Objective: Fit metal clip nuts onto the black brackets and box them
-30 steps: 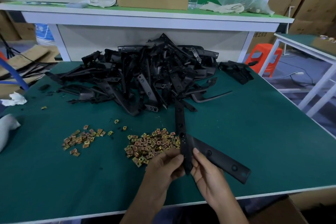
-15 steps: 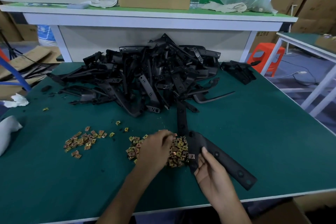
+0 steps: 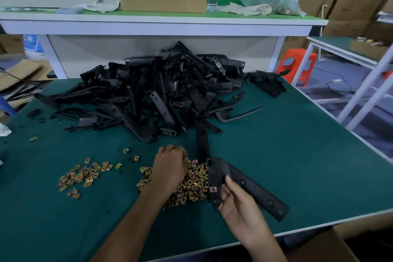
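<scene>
Head view: left hand (image 3: 170, 168) is sitting knuckles-up on clip nut pile (image 3: 195, 181) on green counter (image 3: 297, 155), fingers curled down into it; cannot tell if it's pinching a nut. Right hand (image 3: 236, 204) is gripping black bracket (image 3: 251, 187) just right of the pile. Bracket heap (image 3: 161, 95) is lying behind.

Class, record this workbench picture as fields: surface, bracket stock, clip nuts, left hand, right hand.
surface: green table
bracket stock: pile of black brackets at the far side
clip nuts: main heap near the front edge; smaller scatter to its left
left hand: on the main heap, fingertips hidden
right hand: holds one bracket beside the heap
</scene>
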